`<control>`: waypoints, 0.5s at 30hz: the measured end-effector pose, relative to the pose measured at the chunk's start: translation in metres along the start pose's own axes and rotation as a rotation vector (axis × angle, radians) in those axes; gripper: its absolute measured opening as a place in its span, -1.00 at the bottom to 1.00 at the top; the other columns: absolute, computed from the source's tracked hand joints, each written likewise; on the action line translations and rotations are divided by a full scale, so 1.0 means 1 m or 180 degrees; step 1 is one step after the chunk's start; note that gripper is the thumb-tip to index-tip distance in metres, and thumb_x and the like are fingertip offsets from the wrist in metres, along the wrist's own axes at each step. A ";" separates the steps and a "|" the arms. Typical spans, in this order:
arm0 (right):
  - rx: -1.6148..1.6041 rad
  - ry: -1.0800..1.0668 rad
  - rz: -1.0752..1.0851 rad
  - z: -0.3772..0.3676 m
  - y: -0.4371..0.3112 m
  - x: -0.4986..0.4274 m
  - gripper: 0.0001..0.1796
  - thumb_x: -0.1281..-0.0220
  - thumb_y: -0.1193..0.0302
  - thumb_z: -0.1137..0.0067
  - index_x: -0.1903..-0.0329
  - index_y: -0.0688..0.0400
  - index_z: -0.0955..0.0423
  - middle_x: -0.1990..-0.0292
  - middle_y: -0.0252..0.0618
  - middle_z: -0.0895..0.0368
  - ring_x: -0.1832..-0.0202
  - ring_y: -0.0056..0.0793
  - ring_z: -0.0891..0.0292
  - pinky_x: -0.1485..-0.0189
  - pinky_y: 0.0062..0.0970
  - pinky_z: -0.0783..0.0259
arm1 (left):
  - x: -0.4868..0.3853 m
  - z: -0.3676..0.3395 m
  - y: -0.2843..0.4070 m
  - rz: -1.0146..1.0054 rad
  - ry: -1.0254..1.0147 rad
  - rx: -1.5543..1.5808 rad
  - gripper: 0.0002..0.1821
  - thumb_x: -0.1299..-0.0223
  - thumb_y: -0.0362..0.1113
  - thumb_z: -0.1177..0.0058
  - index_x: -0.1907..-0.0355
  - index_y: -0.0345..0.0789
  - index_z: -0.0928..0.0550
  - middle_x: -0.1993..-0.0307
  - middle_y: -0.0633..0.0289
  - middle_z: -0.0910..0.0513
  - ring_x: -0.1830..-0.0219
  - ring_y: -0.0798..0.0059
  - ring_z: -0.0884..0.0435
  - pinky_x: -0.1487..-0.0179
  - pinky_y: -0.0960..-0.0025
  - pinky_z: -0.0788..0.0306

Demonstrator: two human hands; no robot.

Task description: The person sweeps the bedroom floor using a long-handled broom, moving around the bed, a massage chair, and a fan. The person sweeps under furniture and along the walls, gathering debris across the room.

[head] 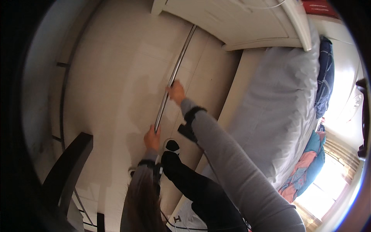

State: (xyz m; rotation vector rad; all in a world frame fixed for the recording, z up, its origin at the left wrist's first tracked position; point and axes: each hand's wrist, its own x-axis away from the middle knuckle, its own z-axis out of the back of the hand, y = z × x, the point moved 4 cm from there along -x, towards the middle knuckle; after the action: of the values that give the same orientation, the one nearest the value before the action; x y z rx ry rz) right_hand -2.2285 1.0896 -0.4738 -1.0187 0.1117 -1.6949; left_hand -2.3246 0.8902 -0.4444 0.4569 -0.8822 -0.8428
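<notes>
A long shiny metal pole slants over the tiled floor, its far end reaching under a cream wooden piece of furniture. My left hand is closed around the near end of the pole. Farther along, my right hand grips the pole's middle from the right side. Both hands are slightly blurred. Dark straps circle both wrists over grey sleeves. What is at the pole's far end is hidden by the furniture.
A bed with a grey sheet runs along the right. The cream furniture stands at the top. A dark curved wooden piece rises at lower left. My shoe is on the floor close by the pole.
</notes>
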 end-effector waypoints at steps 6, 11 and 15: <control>0.0256 0.0237 -0.0061 0.032 0.019 -0.028 -0.67 -0.03 0.36 -0.08 0.32 0.39 -0.24 0.58 -0.04 -0.46 0.68 -0.25 -0.43 0.61 -0.35 -0.38 | -0.018 -0.025 0.020 0.0031 -0.0479 0.0267 -0.69 -0.15 -0.07 0.11 0.41 -0.32 -0.41 0.62 -0.05 -0.47 0.52 0.00 -0.45 0.48 0.12 -0.26; 0.0142 -0.0589 -0.0269 -0.012 0.013 0.103 -0.63 -0.04 0.35 -0.05 0.22 0.35 -0.19 0.29 0.16 -0.46 0.18 0.07 -0.40 0.15 -0.15 -0.32 | 0.087 0.045 -0.040 0.0339 -0.0706 -0.0126 -0.72 -0.12 -0.16 0.06 0.48 -0.37 -0.42 0.69 0.06 -0.36 0.64 0.27 -0.36 0.51 0.28 -0.23; -0.0056 -0.1132 -0.0892 -0.066 0.007 0.246 -0.60 0.00 0.29 -0.09 0.25 0.34 -0.21 0.37 0.15 -0.43 0.25 0.06 -0.40 0.22 -0.17 -0.31 | 0.216 0.135 -0.105 0.0741 -0.0817 -0.0495 -0.70 -0.10 -0.09 0.05 0.36 -0.33 -0.50 0.67 0.01 -0.45 0.60 0.05 -0.44 0.51 0.13 -0.24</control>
State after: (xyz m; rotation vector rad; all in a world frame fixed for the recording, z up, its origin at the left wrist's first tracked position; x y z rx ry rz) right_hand -2.2745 0.8574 -0.3796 -1.3828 -0.2588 -1.7320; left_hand -2.4052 0.6522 -0.3312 0.1073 -1.0740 -0.7578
